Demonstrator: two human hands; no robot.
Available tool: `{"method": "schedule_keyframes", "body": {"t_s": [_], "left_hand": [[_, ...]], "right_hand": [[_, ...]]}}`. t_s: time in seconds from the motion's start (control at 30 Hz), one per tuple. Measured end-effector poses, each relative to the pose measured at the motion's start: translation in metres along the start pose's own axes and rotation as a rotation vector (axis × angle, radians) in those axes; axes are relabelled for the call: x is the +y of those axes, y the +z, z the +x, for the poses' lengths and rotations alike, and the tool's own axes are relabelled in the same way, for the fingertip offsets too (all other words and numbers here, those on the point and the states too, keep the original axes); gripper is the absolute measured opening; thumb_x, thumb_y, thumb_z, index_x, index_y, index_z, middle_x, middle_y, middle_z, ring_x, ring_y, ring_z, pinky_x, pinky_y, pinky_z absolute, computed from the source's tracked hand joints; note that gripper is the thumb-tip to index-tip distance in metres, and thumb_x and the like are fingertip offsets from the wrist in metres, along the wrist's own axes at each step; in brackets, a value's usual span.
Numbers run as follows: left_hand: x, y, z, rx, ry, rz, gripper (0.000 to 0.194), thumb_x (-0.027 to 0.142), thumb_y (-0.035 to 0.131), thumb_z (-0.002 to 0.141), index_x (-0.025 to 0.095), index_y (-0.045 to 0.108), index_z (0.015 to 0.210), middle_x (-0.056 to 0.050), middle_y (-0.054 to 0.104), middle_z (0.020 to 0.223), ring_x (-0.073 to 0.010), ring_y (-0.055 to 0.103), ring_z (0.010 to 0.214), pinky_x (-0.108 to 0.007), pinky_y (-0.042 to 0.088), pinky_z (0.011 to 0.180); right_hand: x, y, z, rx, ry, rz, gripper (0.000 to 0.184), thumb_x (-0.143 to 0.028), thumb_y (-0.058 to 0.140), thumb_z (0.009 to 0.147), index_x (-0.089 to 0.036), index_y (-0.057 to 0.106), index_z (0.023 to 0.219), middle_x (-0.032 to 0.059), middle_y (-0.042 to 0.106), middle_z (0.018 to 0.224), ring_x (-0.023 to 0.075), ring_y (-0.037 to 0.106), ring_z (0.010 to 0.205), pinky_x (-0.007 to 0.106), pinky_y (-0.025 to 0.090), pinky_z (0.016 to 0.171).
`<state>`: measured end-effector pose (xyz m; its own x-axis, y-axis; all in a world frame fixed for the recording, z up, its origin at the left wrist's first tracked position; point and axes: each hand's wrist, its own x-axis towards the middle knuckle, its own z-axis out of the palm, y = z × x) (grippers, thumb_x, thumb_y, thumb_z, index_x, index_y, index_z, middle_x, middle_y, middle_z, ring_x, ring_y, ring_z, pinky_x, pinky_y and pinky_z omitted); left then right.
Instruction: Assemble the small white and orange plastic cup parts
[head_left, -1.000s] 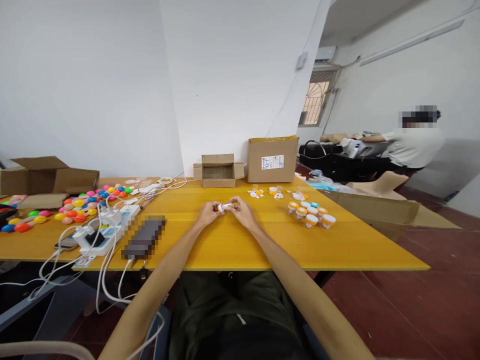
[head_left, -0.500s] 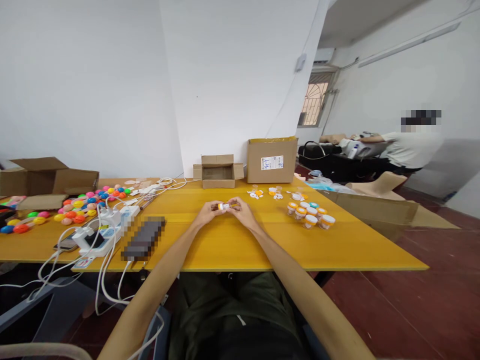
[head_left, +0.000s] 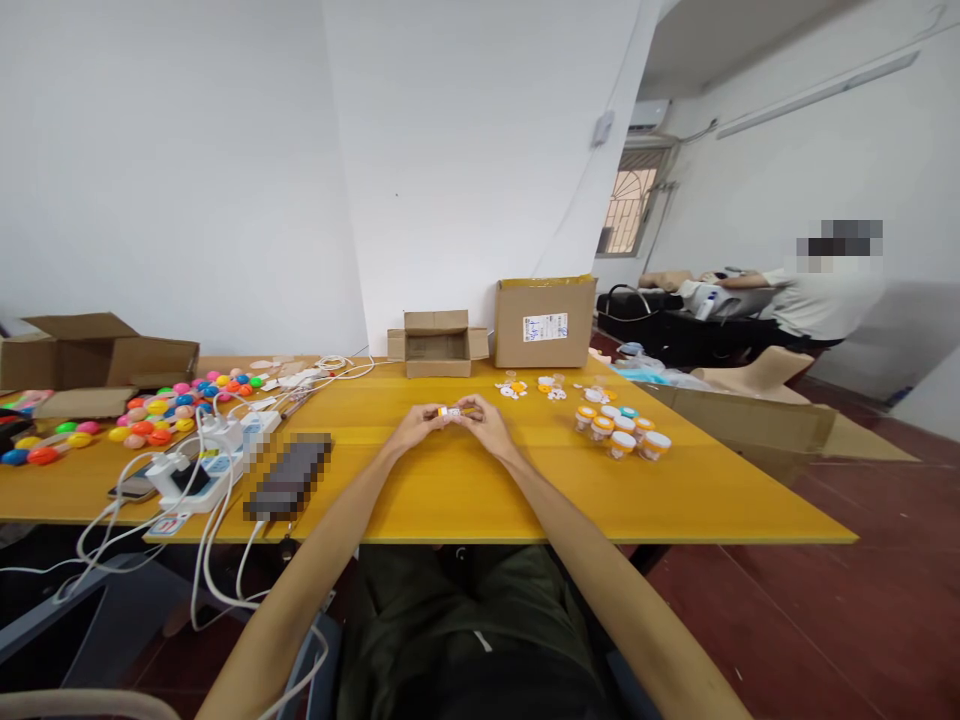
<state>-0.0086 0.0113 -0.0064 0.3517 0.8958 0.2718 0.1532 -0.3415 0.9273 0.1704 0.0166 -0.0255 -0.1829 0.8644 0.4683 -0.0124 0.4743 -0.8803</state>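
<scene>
Between both hands, above the middle of the table, a small clear jar lies on its side, with an orange-and-white lid end to the left. My left hand has its fingers closed on the lid end. My right hand grips the other end of the jar, and its fingers partly hide it. To the right stands a group of several similar lidded jars, with orange, white and teal lids. Farther back lie small piles of white and orange lid pieces with clear cups among them.
An open small carton and a taped carton stand at the back of the yellow table. On the left are a phone, a power strip with cables, and colourful balls. A person sits at far right.
The jar has turned between my fingers, and its clear part and lid have come closer together. Both hands stay in nearly the same place.
</scene>
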Motion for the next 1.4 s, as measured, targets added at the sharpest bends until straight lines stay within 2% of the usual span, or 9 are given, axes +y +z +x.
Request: {"method": "schedule_keyframes", "body": {"t_s": [0.2,0.5,0.83,1.13,1.4], "left_hand": [[-0.003,-0.002,0.0,-0.029,0.017,0.005,0.037,0.051,0.074,0.073,0.017,0.074,0.085,0.0,0.065,0.07,-0.0148,0.058,0.071,-0.026,0.046,0.071],[-0.002,0.0,0.0,0.0,0.009,0.029,0.04,0.05,0.076,0.071,0.016,0.076,0.092,0.0,0.067,0.072,-0.0157,0.059,0.072,-0.026,0.047,0.07],[-0.004,0.0,0.001,-0.015,0.039,0.019,0.034,0.04,0.079,0.069,0.016,0.075,0.093,-0.004,0.074,0.092,-0.0203,0.065,0.09,-0.03,0.048,0.085],[-0.009,-0.001,0.002,-0.013,0.032,-0.009,0.042,0.035,0.084,0.062,0.017,0.075,0.099,-0.007,0.075,0.096,-0.0216,0.066,0.09,-0.034,0.049,0.087],[-0.016,-0.001,0.004,0.0,0.022,-0.022,0.04,0.027,0.083,0.06,0.016,0.075,0.097,-0.005,0.075,0.09,-0.0187,0.066,0.083,-0.032,0.051,0.081]], "right_hand": [[-0.001,0.002,0.0,0.016,-0.013,-0.041,0.031,-0.043,0.077,0.065,-0.023,0.061,0.082,0.0019,0.07,0.084,0.0197,0.067,0.082,0.034,0.056,0.078],[0.001,-0.001,-0.001,0.011,0.034,-0.081,0.034,-0.052,0.073,0.068,-0.022,0.062,0.078,0.0016,0.069,0.076,0.0194,0.066,0.075,0.033,0.055,0.073],[-0.004,-0.001,-0.003,-0.028,0.079,-0.074,0.047,-0.067,0.065,0.071,-0.02,0.061,0.071,0.0022,0.066,0.064,0.0167,0.063,0.058,0.03,0.053,0.06],[-0.003,0.0,-0.003,-0.04,0.074,-0.264,0.058,-0.073,0.047,0.082,-0.022,0.057,0.058,0.0023,0.063,0.052,0.0152,0.058,0.048,0.027,0.047,0.052],[-0.009,-0.002,-0.006,-0.013,0.09,-0.444,0.064,-0.071,0.04,0.087,-0.023,0.054,0.048,0.0028,0.058,0.045,0.018,0.061,0.053,0.028,0.044,0.06]]}}
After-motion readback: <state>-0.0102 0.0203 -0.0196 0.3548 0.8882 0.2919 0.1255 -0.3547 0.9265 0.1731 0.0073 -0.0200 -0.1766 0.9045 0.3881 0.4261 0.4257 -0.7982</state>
